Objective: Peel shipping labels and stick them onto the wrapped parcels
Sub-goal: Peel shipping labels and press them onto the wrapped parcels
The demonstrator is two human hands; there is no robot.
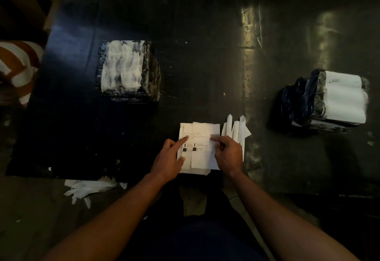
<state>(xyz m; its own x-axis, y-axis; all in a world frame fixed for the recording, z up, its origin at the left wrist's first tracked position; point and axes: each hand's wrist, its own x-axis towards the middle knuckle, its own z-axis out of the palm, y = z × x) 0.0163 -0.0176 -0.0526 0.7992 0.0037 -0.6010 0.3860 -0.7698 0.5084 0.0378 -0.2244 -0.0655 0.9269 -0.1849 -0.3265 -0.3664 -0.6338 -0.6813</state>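
Observation:
A stack of white shipping labels point(200, 145) with barcodes and black squares lies on the dark table near the front edge. My left hand point(168, 161) presses on the stack's left side, forefinger stretched out flat. My right hand point(228, 153) pinches the top label's right edge near the barcode. One wrapped parcel point(127, 71) in black plastic with a white top sits at the back left. A second wrapped parcel point(329, 100) with a white label on top sits at the far right.
Peeled white backing strips point(236, 131) lie just right of the stack. More crumpled white strips point(86, 188) lie at the table's front left edge. A brown and white striped cloth point(18, 69) is at the far left. The dark table point(205, 65) shines between the parcels.

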